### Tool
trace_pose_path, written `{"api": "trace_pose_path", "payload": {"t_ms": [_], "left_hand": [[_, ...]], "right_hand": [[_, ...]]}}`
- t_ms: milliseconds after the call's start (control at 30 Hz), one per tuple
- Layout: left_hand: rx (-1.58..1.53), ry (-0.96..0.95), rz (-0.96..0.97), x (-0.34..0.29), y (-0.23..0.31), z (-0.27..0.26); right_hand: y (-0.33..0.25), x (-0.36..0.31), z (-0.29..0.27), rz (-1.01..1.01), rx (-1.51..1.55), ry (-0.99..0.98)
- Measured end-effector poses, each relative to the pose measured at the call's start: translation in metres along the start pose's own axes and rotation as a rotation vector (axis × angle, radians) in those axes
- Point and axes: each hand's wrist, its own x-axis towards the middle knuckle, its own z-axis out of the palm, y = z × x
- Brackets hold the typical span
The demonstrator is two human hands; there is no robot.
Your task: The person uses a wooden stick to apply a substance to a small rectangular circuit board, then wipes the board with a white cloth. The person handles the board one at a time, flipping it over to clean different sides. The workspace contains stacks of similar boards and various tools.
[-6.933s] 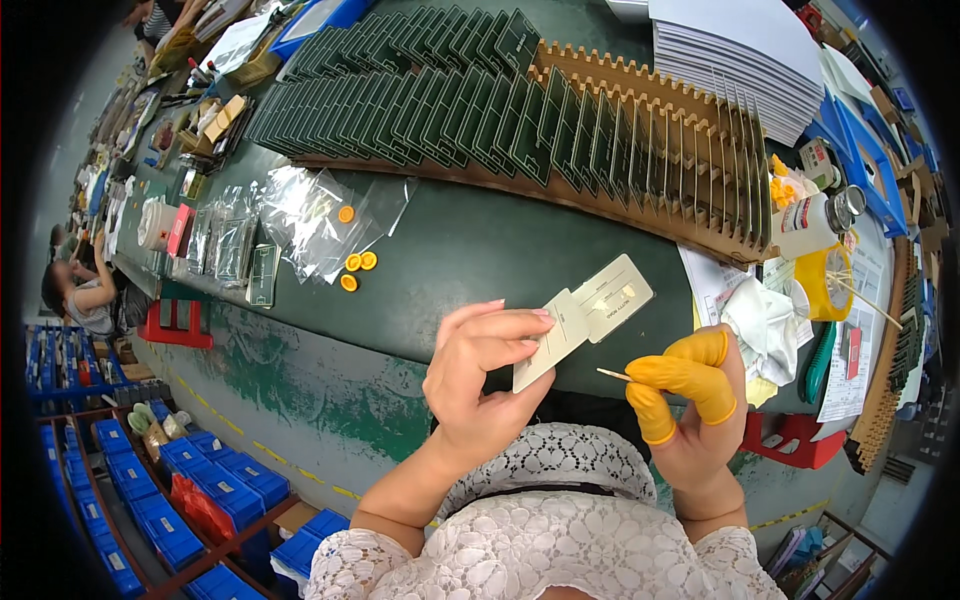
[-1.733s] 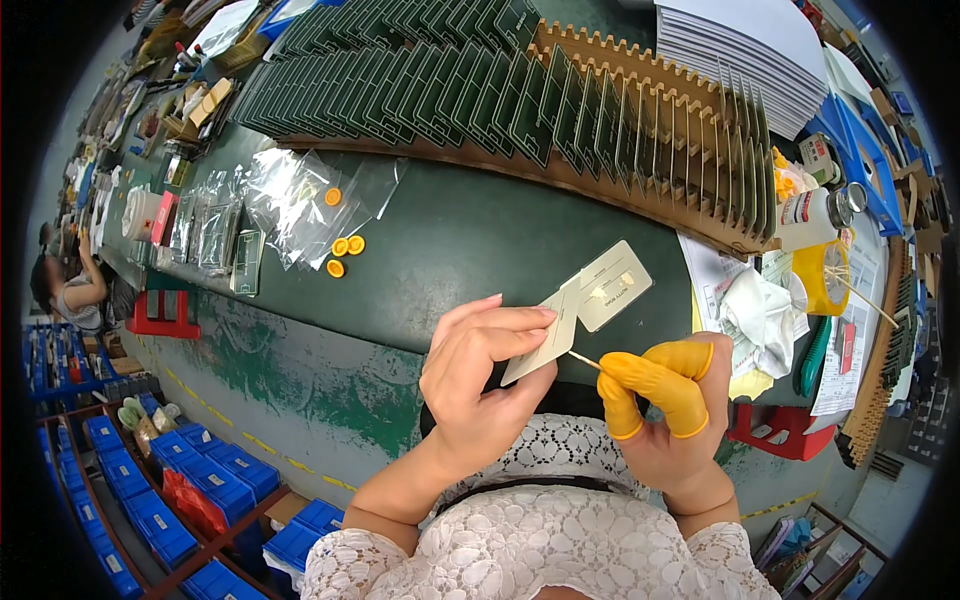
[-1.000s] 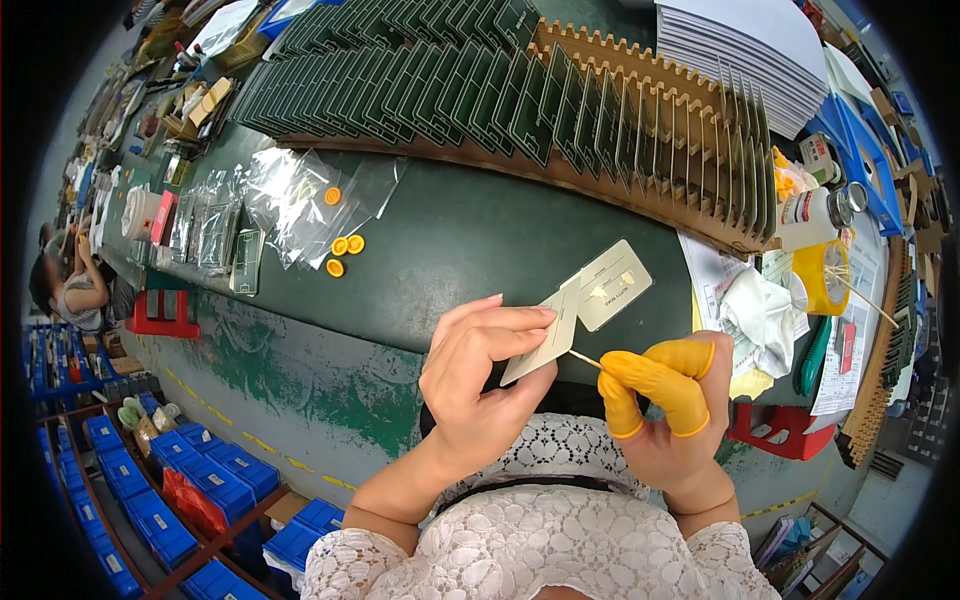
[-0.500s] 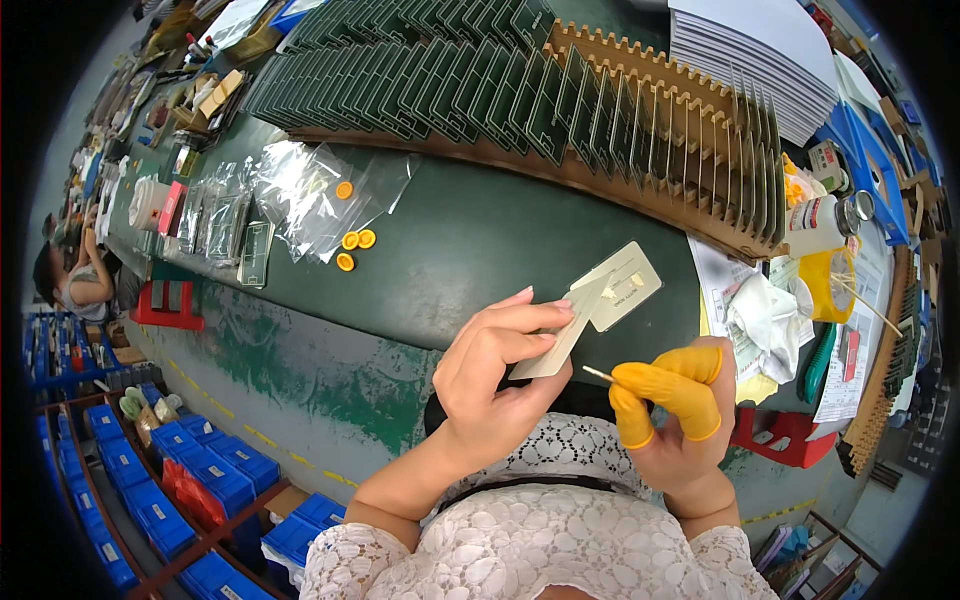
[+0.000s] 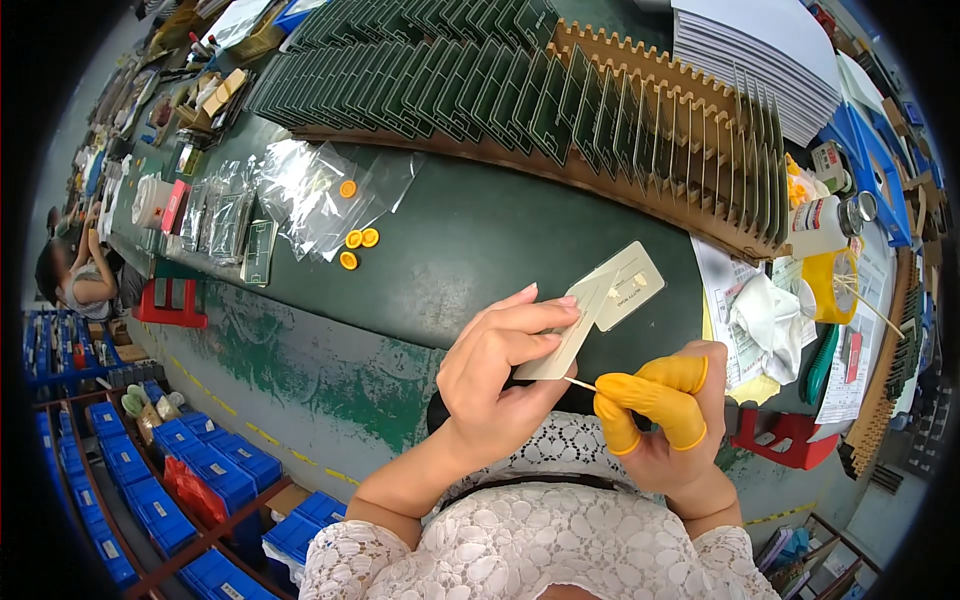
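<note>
My left hand [image 5: 490, 375] is closed on a thin pale rectangular panel [image 5: 563, 345], tilted up above the bench edge. A second pale panel [image 5: 638, 285] with small lettering lies flat on the green bench just beyond it, partly covered by the held one. Yellow finger cots cover several fingers of my right hand [image 5: 665, 420], which pinches a thin swab stick [image 5: 581, 384]. The stick's tip meets or nearly meets the lower edge of the held panel, close to my left thumb; exact contact is hard to make out.
Slotted brown racks [image 5: 640, 190] filled with upright green panels span the far side. Loose finger cots [image 5: 354, 239] and clear plastic bags [image 5: 325, 190] lie left. At right are a bottle [image 5: 818, 225], a yellow cup [image 5: 828, 285] with sticks, a white cloth [image 5: 765, 315] and a green-handled tool [image 5: 822, 365].
My right hand has moved slightly left, bringing the swab stick from a gap away up to the lower edge of the held panel. My left hand has barely shifted.
</note>
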Motion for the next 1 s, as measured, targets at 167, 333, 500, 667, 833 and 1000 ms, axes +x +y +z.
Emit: {"api": "trace_pose_path", "payload": {"t_ms": [167, 333, 500, 667, 833, 1000], "left_hand": [[-0.007, -0.005, 0.009, 0.0002, -0.0002, -0.0005], [-0.004, 0.0, 0.019, -0.0006, -0.0018, -0.0012], [-0.016, -0.002, 0.022, -0.0001, -0.0018, -0.0006], [0.011, 0.012, 0.034, -0.0023, -0.0029, -0.0017], [0.013, 0.01, 0.038, -0.0019, -0.0017, -0.0024], [0.025, 0.013, 0.046, -0.001, -0.0009, -0.0025]], "right_hand": [[-0.0003, 0.0023, -0.0005, -0.015, -0.019, -0.004], [0.0004, 0.0014, 0.0029, -0.004, -0.021, 0.021], [-0.0007, 0.0011, 0.0004, -0.002, -0.01, -0.005], [-0.0009, 0.0009, 0.0033, 0.013, -0.026, 0.007], [-0.0019, 0.001, 0.0013, -0.039, 0.007, -0.006], [-0.002, 0.0015, 0.0018, -0.055, 0.004, -0.006]]}}
